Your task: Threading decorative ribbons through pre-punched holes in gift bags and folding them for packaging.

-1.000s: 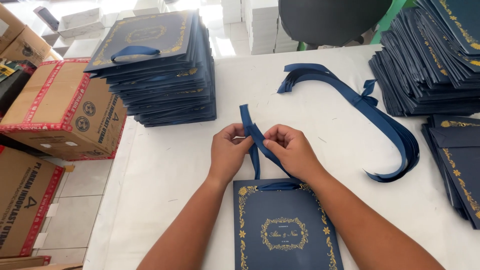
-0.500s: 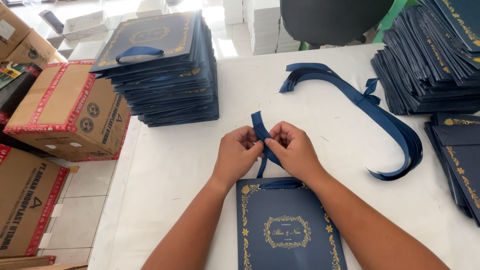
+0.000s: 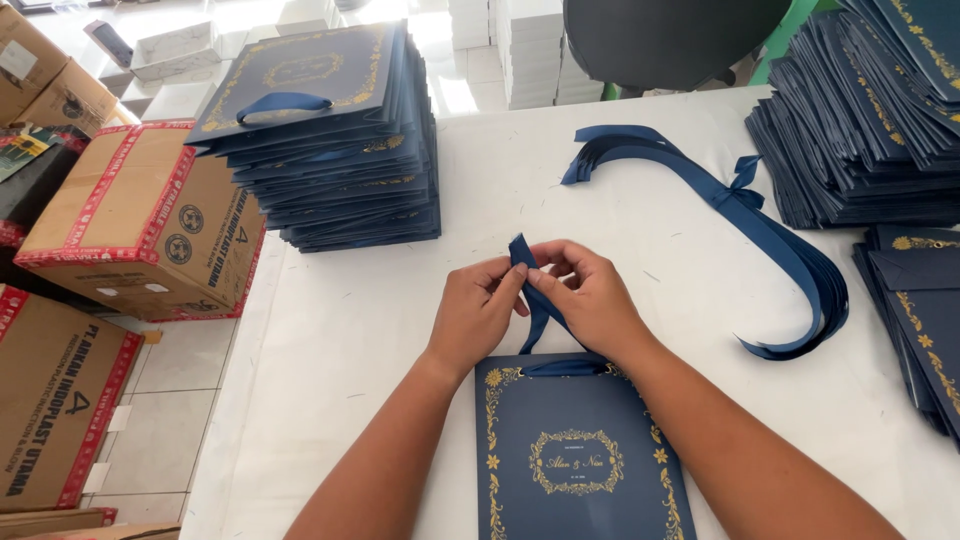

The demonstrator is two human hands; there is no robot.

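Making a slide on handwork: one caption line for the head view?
Both hands, left hand and right hand, pinch a navy ribbon above a navy gift bag.

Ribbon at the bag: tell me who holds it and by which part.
Both hands hold the dark blue ribbon by its upper ends, above the navy paper bag: left hand and right hand pinch it between fingertips.

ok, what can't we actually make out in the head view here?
- Ribbon between the fingers: left hand and right hand cover it, so whether it is knotted cannot be told.
- Navy bag: its lower part is cut off by the bottom edge.
- Right stack of bags: cut off by the top and right edges.
- Ribbon bundle: strands overlap, too fine to count.
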